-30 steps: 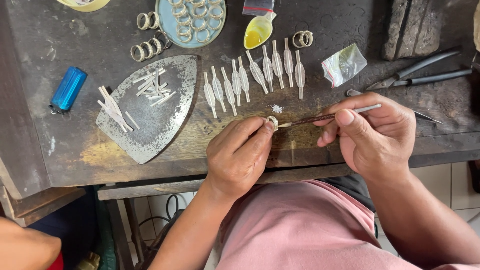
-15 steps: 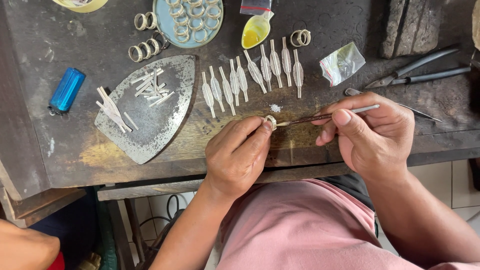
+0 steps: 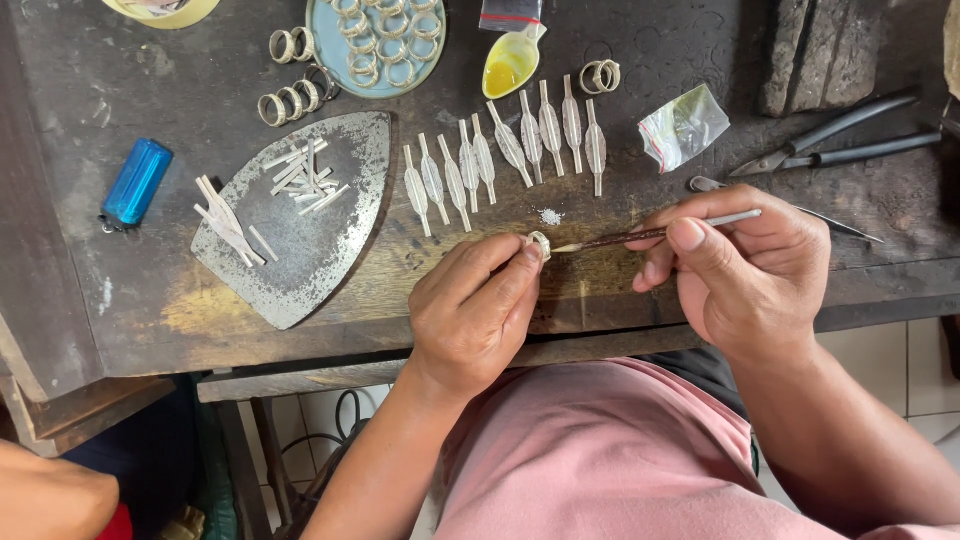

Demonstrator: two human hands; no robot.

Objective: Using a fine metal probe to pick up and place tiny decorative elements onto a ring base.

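Note:
My left hand (image 3: 478,308) pinches a small silver ring (image 3: 539,243) between thumb and forefinger, just above the dark wooden bench (image 3: 150,300). My right hand (image 3: 742,268) holds a thin brush (image 3: 650,234) like a pen, its tip touching the ring. Behind the hands lies a row of several leaf-shaped silver pieces (image 3: 500,155) on thin stems. A small white speck of powder (image 3: 549,216) sits on the wood just beyond the ring.
An iron-shaped metal plate (image 3: 330,250) with silver strips (image 3: 300,172) lies left. A blue lighter (image 3: 136,182), loose rings (image 3: 292,103), a blue dish of rings (image 3: 325,40), a yellow spoon (image 3: 512,62), a plastic bag (image 3: 683,126) and pliers (image 3: 830,145) lie farther back.
Both hands stay at the same spot with ring and brush. The brush tip has shifted only slightly against the ring.

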